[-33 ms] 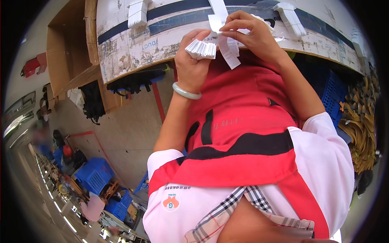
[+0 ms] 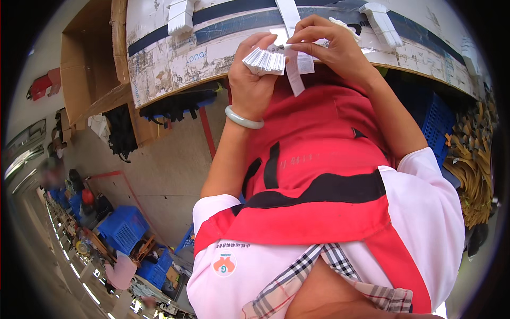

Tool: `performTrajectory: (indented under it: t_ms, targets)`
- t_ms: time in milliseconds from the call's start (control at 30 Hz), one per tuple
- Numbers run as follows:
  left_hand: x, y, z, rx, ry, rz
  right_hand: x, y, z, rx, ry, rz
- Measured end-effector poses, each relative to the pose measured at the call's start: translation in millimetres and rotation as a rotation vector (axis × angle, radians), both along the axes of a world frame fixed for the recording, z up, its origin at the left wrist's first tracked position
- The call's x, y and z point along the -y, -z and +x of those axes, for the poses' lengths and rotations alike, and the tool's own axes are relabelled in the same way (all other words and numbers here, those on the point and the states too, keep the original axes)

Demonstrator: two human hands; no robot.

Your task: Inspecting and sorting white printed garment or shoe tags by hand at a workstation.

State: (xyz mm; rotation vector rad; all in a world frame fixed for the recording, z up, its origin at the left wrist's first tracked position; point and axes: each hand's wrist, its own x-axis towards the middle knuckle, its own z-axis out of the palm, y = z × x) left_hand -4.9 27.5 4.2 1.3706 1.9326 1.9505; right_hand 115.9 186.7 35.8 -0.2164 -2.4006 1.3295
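My left hand (image 2: 249,87), with a pale bangle at the wrist, is closed around a thick fanned stack of folded white labels (image 2: 264,62). Close beside it, my right hand (image 2: 330,43) pinches a white label (image 2: 295,77) between thumb and forefinger. That label hangs over the table's front edge, and a printed white piece (image 2: 305,63) dangles behind it. A long white strip (image 2: 288,15) runs from the far side of the table down to my fingers. How strip and label meet is hidden by the fingertips.
Bundles of white labels (image 2: 180,18) lie on the cardboard-covered table (image 2: 159,74), with another bundle (image 2: 381,25) at right. A large open carton (image 2: 87,64) stands left. Blue crates (image 2: 433,122) and brown straps (image 2: 473,181) are below right; a person (image 2: 122,273) sits far off at lower left.
The hanging label has swung left, toward the stack, and the printed piece behind it has shifted up. Both hands stay almost in place.
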Motion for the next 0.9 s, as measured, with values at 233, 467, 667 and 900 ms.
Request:
performTrajectory:
  t_ms: [233,467,667,900]
  targets:
    - [17.5,-12.4,5.7,0.601,0.177,-0.207,12.1,-12.3,4.8,0.022,0.03,-0.084]
    - [23.1,-6.6,10.1,0.563,0.217,-0.226,15.3,1.0,9.4,0.064,-0.042,-0.11]
    - [27.5,-2.7,12.9,0.659,0.192,-0.184,17.8,-3.9,9.0,0.173,-0.015,-0.187]
    - [25.4,-0.7,15.8,0.673,0.209,-0.18,17.3,1.3,12.4,0.182,-0.029,-0.208]
